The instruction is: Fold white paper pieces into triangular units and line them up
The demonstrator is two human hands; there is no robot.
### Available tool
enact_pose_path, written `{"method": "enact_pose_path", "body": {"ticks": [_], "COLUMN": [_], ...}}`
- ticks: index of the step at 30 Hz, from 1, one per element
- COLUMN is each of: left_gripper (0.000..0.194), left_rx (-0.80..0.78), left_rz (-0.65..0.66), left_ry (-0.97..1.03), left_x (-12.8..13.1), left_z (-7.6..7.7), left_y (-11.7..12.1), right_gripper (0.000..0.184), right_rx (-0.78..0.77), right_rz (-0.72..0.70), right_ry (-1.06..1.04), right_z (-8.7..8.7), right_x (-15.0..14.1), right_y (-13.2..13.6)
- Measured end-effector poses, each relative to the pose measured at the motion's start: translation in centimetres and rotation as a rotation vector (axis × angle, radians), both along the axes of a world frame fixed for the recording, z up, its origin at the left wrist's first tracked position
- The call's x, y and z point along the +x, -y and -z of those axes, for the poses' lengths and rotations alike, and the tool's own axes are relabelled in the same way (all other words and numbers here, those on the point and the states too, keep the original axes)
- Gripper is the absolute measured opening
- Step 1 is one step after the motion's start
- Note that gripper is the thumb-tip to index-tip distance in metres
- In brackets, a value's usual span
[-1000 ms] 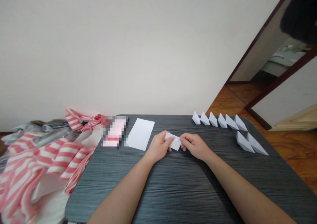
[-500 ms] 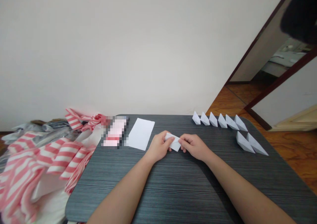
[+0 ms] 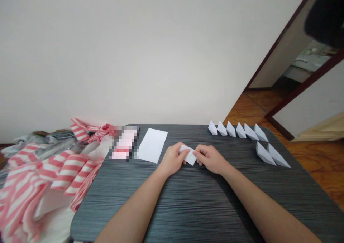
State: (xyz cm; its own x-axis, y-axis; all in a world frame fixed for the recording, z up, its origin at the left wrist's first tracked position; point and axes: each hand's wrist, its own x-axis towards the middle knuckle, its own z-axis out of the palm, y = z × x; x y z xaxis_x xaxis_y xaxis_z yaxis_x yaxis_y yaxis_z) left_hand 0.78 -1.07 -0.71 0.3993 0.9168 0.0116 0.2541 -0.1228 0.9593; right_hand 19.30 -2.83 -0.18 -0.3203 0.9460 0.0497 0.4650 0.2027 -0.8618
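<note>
Between my hands, above the dark table, is a small folded piece of white paper (image 3: 190,158). My left hand (image 3: 173,159) pinches its left side, the thumb lying across the upper face. At its right edge my right hand (image 3: 209,158) grips it between thumb and fingers. The fingertips under the paper are mostly hidden. A white sheet of paper (image 3: 152,145) lies flat to the left of my left hand. Folded white paper shapes with pointed tips (image 3: 240,130) stand in a row at the back right, and two more (image 3: 278,156) sit nearer, right of my right hand.
The dark wood-grain table (image 3: 182,207) has rounded corners and backs onto a pale wall (image 3: 150,57). A pixelated pink-and-white item (image 3: 125,142) lies at its back left. Red-and-white striped cloth (image 3: 61,171) is heaped along the left edge. Wooden floor (image 3: 317,160) shows on the right.
My right thumb and fingers have shifted slightly left along the folded paper's right edge, and the paper has tilted a little. My left hand keeps its hold; the other papers stay put.
</note>
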Motion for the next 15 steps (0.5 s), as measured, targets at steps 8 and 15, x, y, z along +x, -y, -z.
{"method": "enact_pose_path", "body": {"ticks": [8,15], "left_gripper": [0.027,0.027], "left_rx": [0.074,0.051], "left_rz": [-0.037,-0.049], "left_ry": [-0.049,-0.008], "left_x": [-0.02,0.06], "left_z": [-0.56,-0.49], "left_y": [0.08,-0.03], "right_gripper": [0.025,0.025], "right_rx": [0.051,0.026], "right_rz": [0.006,0.007], "right_ry": [0.036,0.002], "right_z": [-0.34,-0.19], "right_x": [-0.27,-0.26], "right_y": [0.13,0.06]}}
